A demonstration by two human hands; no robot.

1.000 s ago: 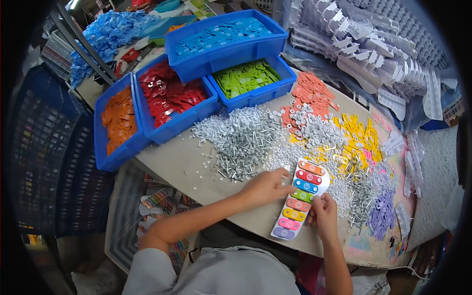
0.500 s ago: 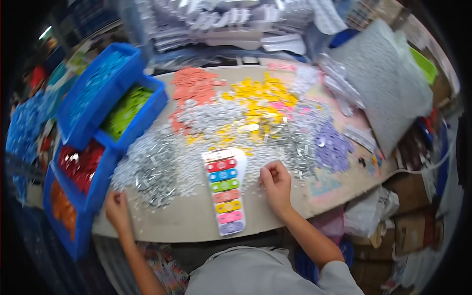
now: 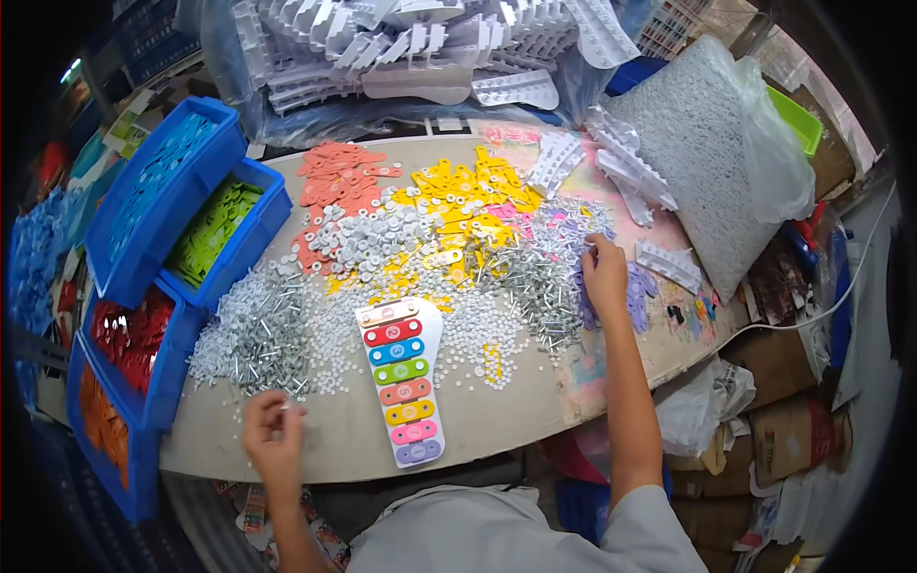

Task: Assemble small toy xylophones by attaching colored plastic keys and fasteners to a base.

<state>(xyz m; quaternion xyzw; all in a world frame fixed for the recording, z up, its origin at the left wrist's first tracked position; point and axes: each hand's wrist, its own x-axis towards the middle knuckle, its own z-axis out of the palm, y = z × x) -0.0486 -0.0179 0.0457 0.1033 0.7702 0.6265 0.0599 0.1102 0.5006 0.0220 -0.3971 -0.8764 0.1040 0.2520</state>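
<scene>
Head view: left hand (image 3: 274, 435) pinching a small white piece by the nail pile (image 3: 263, 334); right hand (image 3: 605, 275) fingers curled into purple bars (image 3: 638, 291); xylophone (image 3: 401, 380) between.

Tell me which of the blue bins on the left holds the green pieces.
The second blue bin from the top, the smaller one beside the table edge. It holds green pieces; the bin above it holds blue pieces, and the ones below hold red and orange.

Cluttered worktable (image 3: 497, 430), blue bins (image 3: 143, 239) left, cardboard boxes (image 3: 793, 439) right
</scene>
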